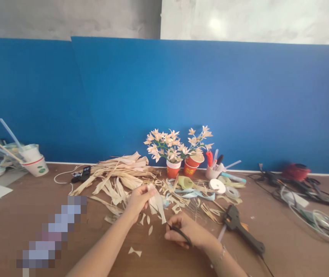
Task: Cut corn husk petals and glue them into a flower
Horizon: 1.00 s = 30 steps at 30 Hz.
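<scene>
My left hand (138, 202) pinches a pale piece of dried corn husk (157, 203), which hangs down toward the right. In my right hand (186, 231) is a pair of dark-handled scissors (180, 233), with the blades near the lower end of the husk; whether they touch it I cannot tell. Small cut husk scraps (135, 252) and petal shapes (150, 230) lie on the table below. Behind my left hand spreads a heap of dried husks (124, 169). Cream flowers on green stems (166, 144) stand in a red paper cup (173, 169) at the back.
A black glue gun (243, 229) lies right of my right hand. White tape rolls (218, 186) and a cup of pens (214, 172) sit behind it. Cables (320, 227) coil at far right. Another white cup (36, 166) stands at left. A blue panel (181, 88) closes the back.
</scene>
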Each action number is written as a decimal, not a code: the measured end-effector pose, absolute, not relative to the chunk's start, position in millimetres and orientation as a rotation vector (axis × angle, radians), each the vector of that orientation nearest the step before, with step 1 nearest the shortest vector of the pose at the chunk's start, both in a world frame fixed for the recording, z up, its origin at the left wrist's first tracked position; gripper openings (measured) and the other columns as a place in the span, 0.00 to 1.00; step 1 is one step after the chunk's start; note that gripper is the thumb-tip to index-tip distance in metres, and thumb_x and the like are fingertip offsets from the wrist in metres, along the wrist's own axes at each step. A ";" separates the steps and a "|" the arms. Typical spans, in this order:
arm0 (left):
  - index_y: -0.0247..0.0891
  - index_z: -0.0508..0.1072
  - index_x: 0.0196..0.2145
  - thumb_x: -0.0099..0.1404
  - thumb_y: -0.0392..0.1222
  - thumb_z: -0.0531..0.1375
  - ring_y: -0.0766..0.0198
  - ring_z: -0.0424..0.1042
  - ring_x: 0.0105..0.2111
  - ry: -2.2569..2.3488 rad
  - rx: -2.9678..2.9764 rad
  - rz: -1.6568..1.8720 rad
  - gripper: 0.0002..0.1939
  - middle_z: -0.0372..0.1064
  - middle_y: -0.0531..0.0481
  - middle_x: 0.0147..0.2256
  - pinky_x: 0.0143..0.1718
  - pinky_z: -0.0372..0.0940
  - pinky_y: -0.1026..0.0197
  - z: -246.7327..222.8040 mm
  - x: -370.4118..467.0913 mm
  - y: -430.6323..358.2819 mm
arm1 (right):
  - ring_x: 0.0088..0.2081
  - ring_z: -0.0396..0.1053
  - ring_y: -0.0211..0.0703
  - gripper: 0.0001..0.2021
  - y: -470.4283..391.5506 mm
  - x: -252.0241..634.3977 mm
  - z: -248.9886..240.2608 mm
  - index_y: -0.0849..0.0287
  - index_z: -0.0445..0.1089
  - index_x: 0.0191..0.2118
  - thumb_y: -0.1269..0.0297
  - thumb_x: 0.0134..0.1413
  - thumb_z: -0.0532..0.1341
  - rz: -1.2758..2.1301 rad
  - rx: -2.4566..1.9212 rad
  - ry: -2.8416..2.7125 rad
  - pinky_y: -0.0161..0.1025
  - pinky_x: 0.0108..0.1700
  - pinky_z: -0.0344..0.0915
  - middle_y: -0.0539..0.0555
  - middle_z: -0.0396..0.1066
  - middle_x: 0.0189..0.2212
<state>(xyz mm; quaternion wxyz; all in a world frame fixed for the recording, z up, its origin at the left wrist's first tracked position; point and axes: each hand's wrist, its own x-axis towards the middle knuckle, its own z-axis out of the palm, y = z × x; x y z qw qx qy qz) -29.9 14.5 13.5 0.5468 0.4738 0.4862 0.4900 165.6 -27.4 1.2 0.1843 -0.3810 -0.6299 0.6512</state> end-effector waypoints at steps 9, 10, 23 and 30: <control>0.34 0.70 0.24 0.47 0.53 0.67 0.77 0.49 0.14 1.157 1.065 1.203 0.18 0.57 0.60 0.16 0.15 0.43 0.71 20.1 -28.5 12.1 | 0.10 0.49 0.26 0.17 -26.4 166.1 1.8 0.61 0.64 0.20 0.54 0.44 0.68 1.775 -1.085 -1.820 0.26 0.12 0.44 0.40 0.56 0.08; 0.34 0.70 0.24 0.46 0.53 0.67 0.77 0.49 0.14 1.161 1.059 1.206 0.18 0.57 0.60 0.16 0.15 0.43 0.71 20.6 -28.5 11.9 | 0.10 0.49 0.26 0.17 -26.0 166.5 0.6 0.61 0.64 0.20 0.54 0.44 0.67 1.770 -1.086 -1.824 0.26 0.12 0.44 0.40 0.56 0.09; 0.35 0.68 0.22 0.45 0.54 0.67 0.74 0.56 0.14 1.179 0.994 1.299 0.19 0.61 0.58 0.14 0.15 0.46 0.70 24.7 -26.1 9.6 | 0.11 0.50 0.27 0.17 -23.1 167.2 -8.5 0.61 0.65 0.24 0.53 0.43 0.68 1.740 -1.117 -1.714 0.26 0.12 0.46 0.40 0.57 0.09; 0.36 0.69 0.23 0.46 0.53 0.67 0.72 0.59 0.15 1.186 0.987 1.374 0.18 0.65 0.57 0.17 0.15 0.50 0.69 25.9 -24.7 8.8 | 0.10 0.50 0.27 0.18 -22.4 166.3 -6.5 0.61 0.64 0.23 0.51 0.42 0.68 1.697 -1.162 -1.697 0.26 0.12 0.44 0.40 0.56 0.08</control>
